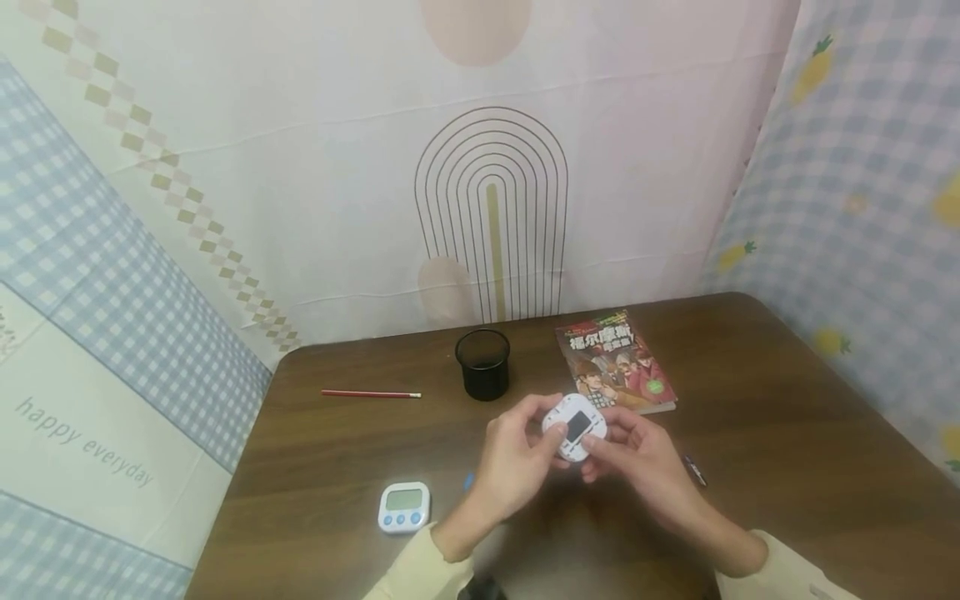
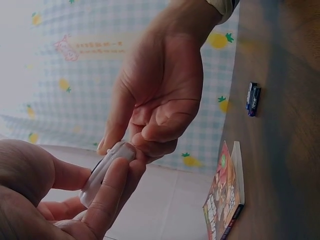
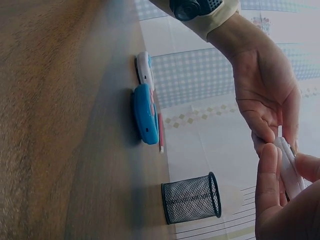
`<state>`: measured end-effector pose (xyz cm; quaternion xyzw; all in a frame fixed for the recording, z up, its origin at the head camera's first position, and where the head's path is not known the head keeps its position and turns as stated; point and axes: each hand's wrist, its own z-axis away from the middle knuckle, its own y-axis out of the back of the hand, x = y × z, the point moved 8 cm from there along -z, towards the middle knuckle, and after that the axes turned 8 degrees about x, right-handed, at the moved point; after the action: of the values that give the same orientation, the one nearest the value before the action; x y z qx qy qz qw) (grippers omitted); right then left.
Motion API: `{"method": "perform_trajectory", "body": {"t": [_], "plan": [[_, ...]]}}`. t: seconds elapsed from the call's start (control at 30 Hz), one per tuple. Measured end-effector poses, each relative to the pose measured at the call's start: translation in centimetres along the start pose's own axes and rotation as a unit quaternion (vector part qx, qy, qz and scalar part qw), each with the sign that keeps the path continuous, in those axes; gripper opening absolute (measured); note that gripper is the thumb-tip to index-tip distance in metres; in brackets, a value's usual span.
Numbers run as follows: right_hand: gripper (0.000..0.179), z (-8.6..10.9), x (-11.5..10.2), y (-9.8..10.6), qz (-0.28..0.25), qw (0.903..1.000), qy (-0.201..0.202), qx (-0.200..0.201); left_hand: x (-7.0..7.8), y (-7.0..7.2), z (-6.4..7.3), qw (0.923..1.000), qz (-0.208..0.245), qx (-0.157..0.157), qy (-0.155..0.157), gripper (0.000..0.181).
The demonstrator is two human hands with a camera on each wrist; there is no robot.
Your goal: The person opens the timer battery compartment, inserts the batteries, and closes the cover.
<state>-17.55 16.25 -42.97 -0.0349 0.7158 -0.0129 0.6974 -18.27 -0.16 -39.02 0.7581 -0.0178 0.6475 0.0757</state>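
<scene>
Both hands hold a white rounded timer (image 1: 572,408) above the table, its back with a dark rectangular patch turned up in the head view. My left hand (image 1: 512,454) grips its left side, thumb on the back face and fingers beneath. The right hand (image 1: 647,460) pinches the opposite side, its thumb also pressing on the back. In the left wrist view the timer (image 2: 100,182) shows edge-on between the two hands. From the right wrist the timer (image 3: 289,167) is partly hidden by the fingers.
Left of the hands lie a white timer with blue buttons (image 1: 404,507) and a blue device (image 3: 146,114). Further back are a red pencil (image 1: 371,393), a black mesh cup (image 1: 484,375) and a comic-style book (image 1: 615,362). Small batteries (image 2: 253,99) lie on the right.
</scene>
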Motion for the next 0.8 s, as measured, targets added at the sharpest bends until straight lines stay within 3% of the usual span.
{"method": "perform_trajectory", "body": {"t": [0.37,0.63,0.8], "plan": [[0.029,0.24,0.27,-0.39,0.0,0.9993,0.026,-0.028,-0.57,-0.49,0.12,0.9999,-0.009,0.008,-0.005,0.033],[0.033,0.55,-0.18,-0.19,0.045,0.9985,0.029,0.01,-0.8,-0.8,0.29,0.9997,0.008,0.014,0.018,0.033],[0.034,0.39,-0.22,-0.23,0.053,0.9981,0.03,0.004,-0.71,-0.63,0.2,0.9998,0.002,0.01,0.014,0.033]]}}
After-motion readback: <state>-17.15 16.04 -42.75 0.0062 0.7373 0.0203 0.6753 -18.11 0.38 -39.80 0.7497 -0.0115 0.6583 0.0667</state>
